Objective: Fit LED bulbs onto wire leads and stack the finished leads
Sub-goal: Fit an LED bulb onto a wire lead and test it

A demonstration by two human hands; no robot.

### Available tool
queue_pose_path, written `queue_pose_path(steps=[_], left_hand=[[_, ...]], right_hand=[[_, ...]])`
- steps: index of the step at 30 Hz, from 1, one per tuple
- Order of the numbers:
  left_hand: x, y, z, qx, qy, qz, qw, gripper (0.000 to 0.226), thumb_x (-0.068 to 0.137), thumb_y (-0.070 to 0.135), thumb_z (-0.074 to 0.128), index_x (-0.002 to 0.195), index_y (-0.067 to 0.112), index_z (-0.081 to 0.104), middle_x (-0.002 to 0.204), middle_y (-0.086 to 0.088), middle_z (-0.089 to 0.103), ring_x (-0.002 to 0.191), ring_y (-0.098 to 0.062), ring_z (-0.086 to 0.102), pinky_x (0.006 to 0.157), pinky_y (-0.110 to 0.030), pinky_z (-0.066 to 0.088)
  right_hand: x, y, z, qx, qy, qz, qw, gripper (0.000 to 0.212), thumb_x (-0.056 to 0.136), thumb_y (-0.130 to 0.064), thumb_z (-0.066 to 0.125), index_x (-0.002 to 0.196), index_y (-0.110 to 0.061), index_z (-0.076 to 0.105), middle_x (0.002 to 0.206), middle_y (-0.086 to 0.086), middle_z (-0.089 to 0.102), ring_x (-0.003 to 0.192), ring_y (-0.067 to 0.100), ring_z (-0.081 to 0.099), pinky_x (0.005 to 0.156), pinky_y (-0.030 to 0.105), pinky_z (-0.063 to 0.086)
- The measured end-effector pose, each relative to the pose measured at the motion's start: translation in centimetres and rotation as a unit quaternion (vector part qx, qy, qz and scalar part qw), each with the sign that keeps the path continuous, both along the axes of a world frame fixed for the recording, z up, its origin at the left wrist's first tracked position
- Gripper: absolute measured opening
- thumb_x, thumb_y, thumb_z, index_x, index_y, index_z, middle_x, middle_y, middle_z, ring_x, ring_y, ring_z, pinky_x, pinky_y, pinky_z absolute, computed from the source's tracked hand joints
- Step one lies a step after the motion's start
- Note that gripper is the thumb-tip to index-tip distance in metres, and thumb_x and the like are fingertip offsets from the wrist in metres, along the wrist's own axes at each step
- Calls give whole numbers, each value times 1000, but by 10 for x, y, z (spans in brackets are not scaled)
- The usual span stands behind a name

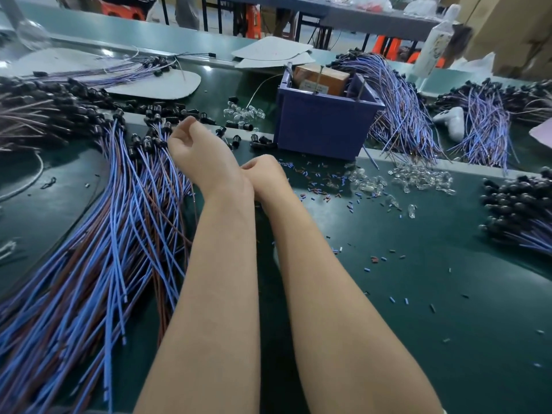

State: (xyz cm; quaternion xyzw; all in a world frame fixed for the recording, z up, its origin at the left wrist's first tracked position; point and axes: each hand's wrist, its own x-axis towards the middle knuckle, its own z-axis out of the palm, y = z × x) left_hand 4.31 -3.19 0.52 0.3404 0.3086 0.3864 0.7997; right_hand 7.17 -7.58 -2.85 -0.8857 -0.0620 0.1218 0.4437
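While both forearms stretch across the green worktable [418, 279], we see the left hand [191, 144] bent over the heap of blue and brown wire leads [119, 219], its fingers curled away from us. The right hand [263, 171] is tucked against the left wrist. We cannot tell what either holds. Clear LED bulbs [418, 177] lie scattered near a purple bin [322, 127].

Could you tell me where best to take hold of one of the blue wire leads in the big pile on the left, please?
I'd pinch the blue insulated wire lead just behind its black socket, coming down from above at the far end, beside the left hand. The socket ends lie splayed and fairly separate there, while the tails toward you overlap in a tangle.
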Motion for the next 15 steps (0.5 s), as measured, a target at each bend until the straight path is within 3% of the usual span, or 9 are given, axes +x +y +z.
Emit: queue_pose_path(steps=[1, 3, 7, 9, 11, 13, 15], left_hand=[[2, -1, -1, -9, -1, -3, 1000, 19, 90, -1, 37, 97, 11, 50, 96, -6, 50, 78, -15, 44, 60, -23, 40], [4, -3, -2, -16, -2, -6, 1000, 19, 90, -2, 36, 95, 10, 50, 96, -7, 49, 81, -15, 44, 68, -34, 45], [5, -10, 0, -6, -23, -8, 1000, 18, 90, -3, 36, 92, 9, 48, 90, -6, 51, 73, -15, 45, 58, -19, 37], [8, -18, 3, -1, -48, -37, 998, 18, 91, -2, 37, 88, 13, 47, 84, -2, 54, 67, -11, 49, 53, -16, 40], [12, -29, 3, 64, -36, -104, 992, 15, 93, 2, 39, 90, 12, 49, 82, -3, 59, 68, -12, 54, 63, -21, 43], [13, -43, 1, 226, 31, -224, 948, 11, 96, 10, 42, 94, 11, 53, 84, -4, 64, 72, -14, 58, 66, -22, 43], [11, -59, -4, 374, 86, -372, 845, 20, 99, 22, 42, 93, 11, 57, 87, -7, 68, 76, -17, 62, 69, -25, 45]], right_hand=[[0, -2, 0, 26, -4, 1, 1000, 21, 84, -13, 56, 88, 5, 66, 68, 8, 51, 63, 17, 42, 55, 26, 34], [0, -6, 0, 101, 3, 0, 995, 19, 88, -16, 55, 98, -3, 66, 81, 4, 59, 69, 16, 49, 56, 23, 38], [-8, -20, 5, 365, 47, -15, 930, 7, 97, -13, 51, 92, -9, 54, 74, -1, 61, 57, 11, 50, 48, 17, 45], [-7, -34, 9, 419, 9, -43, 907, 10, 97, -11, 51, 87, -11, 53, 71, 0, 64, 57, 9, 52, 53, 19, 45], [-5, -56, 18, 435, -56, -79, 895, 10, 96, -11, 52, 86, -13, 53, 71, -1, 66, 54, 3, 54, 55, 19, 44], [-2, -85, 28, 451, -124, -131, 874, 7, 94, -8, 54, 88, -12, 52, 70, 0, 66, 50, 2, 50, 52, 17, 41], [0, -116, 36, 482, -175, -200, 835, 9, 94, -5, 54, 89, -11, 48, 68, 1, 65, 47, 4, 47, 48, 15, 40]])
